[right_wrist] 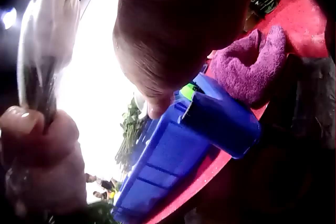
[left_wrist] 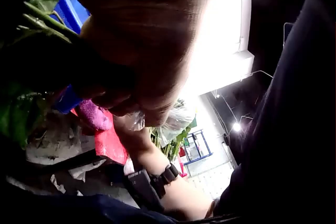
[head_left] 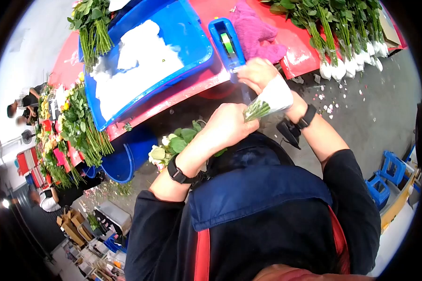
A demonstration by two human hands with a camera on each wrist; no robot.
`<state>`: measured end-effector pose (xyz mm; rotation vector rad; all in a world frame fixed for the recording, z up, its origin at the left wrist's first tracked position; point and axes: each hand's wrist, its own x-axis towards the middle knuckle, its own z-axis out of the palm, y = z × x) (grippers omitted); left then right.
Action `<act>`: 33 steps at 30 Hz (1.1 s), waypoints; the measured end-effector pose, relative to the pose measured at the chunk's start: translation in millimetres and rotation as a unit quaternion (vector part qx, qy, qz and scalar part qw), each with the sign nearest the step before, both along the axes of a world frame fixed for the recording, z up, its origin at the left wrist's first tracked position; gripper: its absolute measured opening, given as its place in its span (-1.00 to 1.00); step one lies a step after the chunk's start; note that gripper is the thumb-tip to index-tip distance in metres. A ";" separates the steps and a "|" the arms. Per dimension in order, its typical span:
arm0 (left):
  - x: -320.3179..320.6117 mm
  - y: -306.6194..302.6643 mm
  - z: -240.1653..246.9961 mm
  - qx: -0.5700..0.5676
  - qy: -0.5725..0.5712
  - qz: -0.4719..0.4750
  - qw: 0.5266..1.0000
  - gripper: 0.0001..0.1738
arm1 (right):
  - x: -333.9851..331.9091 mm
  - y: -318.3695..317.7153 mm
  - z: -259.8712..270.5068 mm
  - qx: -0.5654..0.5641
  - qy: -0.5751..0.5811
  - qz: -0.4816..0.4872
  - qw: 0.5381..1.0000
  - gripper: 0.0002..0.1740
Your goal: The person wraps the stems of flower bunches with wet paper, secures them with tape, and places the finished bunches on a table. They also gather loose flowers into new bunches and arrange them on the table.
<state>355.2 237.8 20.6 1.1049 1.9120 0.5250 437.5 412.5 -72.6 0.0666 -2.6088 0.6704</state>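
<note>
My left hand grips a bunch of roses by the stems. Its pale blooms and leaves hang on the left, behind the forearm. A clear plastic sleeve with white wadding covers the stem ends and points right, overlapping the right wrist; the right wrist view shows this sleeve above the left fingers. My right hand is at the near end of a blue tape dispenser holding a green-cored roll. Its fingertips pinch the tape end at the cutter.
A blue tub of white wadding stands on the red-covered table. A purple towel lies beside the dispenser. Wrapped rose bunches lie at the right, more flowers at the left. A blue bucket stands below.
</note>
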 end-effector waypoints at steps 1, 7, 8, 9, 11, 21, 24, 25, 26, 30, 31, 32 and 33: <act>-1.3 -2.6 2.1 0.015 0.044 -0.001 0.999 -0.69 | 7.3 -6.6 -12.4 -0.039 0.018 -0.023 0.999 -0.70; -26.3 0.0 -22.4 0.042 0.205 0.107 0.972 -0.66 | 1.5 -32.0 -35.8 -0.342 -0.027 -0.094 0.935 -0.79; -34.4 1.7 -23.3 0.049 0.224 0.129 0.965 -0.67 | -1.5 -38.3 -28.5 -0.301 -0.111 -0.097 0.942 -0.89; -41.2 1.7 -24.3 0.055 0.241 0.150 0.957 -0.68 | 0.6 -50.4 -27.4 -0.346 -0.125 -0.061 0.928 -0.84; -55.3 -3.6 -35.6 -0.001 0.298 0.160 0.941 -0.68 | -2.1 -64.7 33.8 -0.562 -0.287 -0.003 0.775 -0.80; -37.8 -38.1 -20.2 -0.013 0.185 0.021 0.982 -0.70 | -50.0 -33.7 115.8 -0.696 -0.361 0.062 0.618 -0.63; -36.8 -43.0 -5.7 -0.083 0.029 -0.013 0.996 -0.67 | -61.8 -15.1 115.5 -0.610 -0.399 0.149 0.668 -0.42; -35.8 -41.8 9.0 -0.089 -0.039 -0.022 0.995 -0.68 | -66.6 -1.7 100.6 -0.573 -0.396 0.219 0.683 -0.41; -36.9 -44.1 10.0 -0.081 -0.078 -0.026 0.993 -0.70 | -67.4 3.9 86.0 -0.511 -0.386 0.245 0.728 -0.42; -41.5 -44.5 25.9 -0.085 -0.145 0.007 0.986 -0.75 | -39.6 1.1 63.8 -0.395 -0.374 0.242 0.804 -0.66; -41.2 -46.1 20.8 -0.069 -0.136 0.035 0.988 -0.75 | -26.1 -5.4 49.1 -0.418 -0.331 0.203 0.821 -0.72; -40.1 -48.6 10.6 -0.052 -0.128 0.060 0.989 -0.76 | -13.1 -15.9 29.0 -0.395 -0.237 0.186 0.868 -0.75; -39.6 -47.0 5.4 -0.035 -0.119 0.084 0.989 -0.76 | 0.0 -26.3 18.3 -0.365 -0.139 0.166 0.905 -0.77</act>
